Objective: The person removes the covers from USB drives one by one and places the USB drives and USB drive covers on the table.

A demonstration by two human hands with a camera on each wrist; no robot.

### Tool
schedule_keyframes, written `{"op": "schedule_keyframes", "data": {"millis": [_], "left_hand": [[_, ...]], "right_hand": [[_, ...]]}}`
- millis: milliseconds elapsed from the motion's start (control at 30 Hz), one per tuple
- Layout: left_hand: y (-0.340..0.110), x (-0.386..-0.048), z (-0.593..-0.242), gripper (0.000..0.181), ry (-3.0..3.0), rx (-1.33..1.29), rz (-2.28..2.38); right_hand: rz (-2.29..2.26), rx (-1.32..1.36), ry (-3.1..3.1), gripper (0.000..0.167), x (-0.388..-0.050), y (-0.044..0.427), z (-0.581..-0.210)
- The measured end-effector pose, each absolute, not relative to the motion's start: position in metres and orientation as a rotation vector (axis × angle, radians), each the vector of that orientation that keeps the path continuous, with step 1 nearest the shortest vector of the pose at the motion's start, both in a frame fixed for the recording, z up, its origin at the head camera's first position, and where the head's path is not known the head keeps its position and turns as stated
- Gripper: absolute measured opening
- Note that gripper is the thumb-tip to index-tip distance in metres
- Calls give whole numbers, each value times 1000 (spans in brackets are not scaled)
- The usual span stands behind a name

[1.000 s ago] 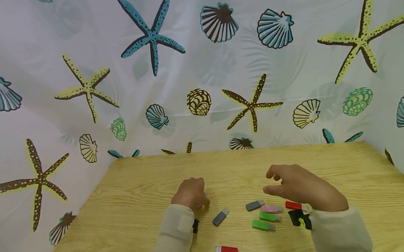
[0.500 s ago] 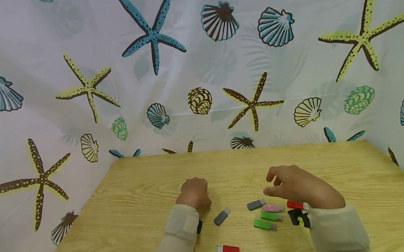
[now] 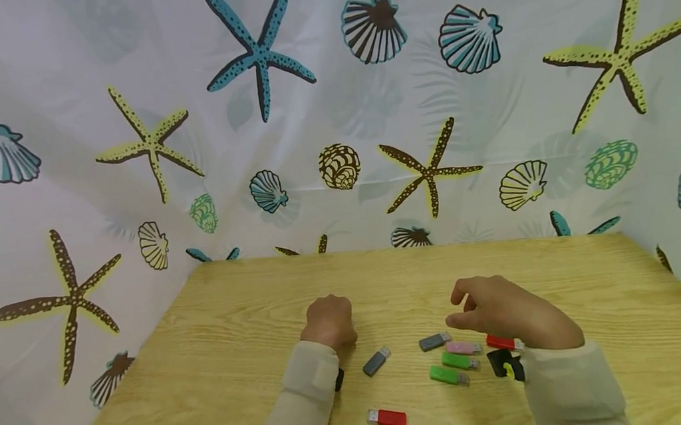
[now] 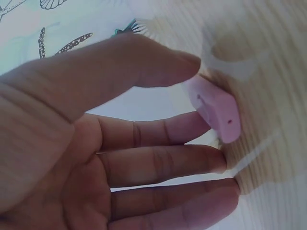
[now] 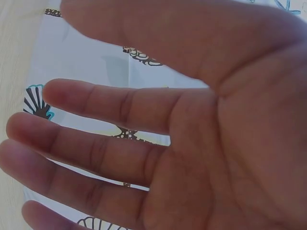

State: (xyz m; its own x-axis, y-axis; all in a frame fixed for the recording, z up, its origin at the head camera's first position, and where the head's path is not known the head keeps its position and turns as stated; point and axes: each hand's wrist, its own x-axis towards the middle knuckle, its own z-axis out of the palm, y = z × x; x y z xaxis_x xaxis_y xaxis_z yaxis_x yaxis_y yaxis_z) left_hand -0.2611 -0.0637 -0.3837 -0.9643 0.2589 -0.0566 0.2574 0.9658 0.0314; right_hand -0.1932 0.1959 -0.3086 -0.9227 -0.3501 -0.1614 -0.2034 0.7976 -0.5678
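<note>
My left hand (image 3: 329, 322) is low over the middle of the table. In the left wrist view, its thumb and index finger pinch a pink USB stick (image 4: 218, 109) at the wood surface; the other fingers stretch out beside it. From the head view that stick is hidden behind the hand. To the right of it lies a grey USB stick (image 3: 377, 361). My right hand (image 3: 507, 309) hovers with thumb and fingers apart and nothing between them. Near it are another grey stick (image 3: 434, 342), another pink stick (image 3: 462, 347) and a red stick (image 3: 504, 342), partly behind the wrist.
Two green USB sticks (image 3: 459, 361) lie below the pink one in a loose group. Another red stick (image 3: 387, 419) is near the front of the wooden table (image 3: 233, 294). A curtain (image 3: 295, 16) printed with shells and starfish encloses the back and sides.
My left hand has shifted slightly right and turned a little. The right hand stays nearly still. The sticks lying on the table have kept their places; the head view has tilted slightly.
</note>
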Motion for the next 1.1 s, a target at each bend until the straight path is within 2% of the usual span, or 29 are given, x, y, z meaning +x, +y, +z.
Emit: {"op": "schedule_keyframes", "data": {"millis": [633,1100], "left_hand": [[-58,-265,-387,19,3046,342,-27],[-58,-264,-389,26,3059,375,-6]], "right_hand": [[-782,-432,2739,36,-192,193,-303],[-829,-437,2734,36,-189,193,-304]]}}
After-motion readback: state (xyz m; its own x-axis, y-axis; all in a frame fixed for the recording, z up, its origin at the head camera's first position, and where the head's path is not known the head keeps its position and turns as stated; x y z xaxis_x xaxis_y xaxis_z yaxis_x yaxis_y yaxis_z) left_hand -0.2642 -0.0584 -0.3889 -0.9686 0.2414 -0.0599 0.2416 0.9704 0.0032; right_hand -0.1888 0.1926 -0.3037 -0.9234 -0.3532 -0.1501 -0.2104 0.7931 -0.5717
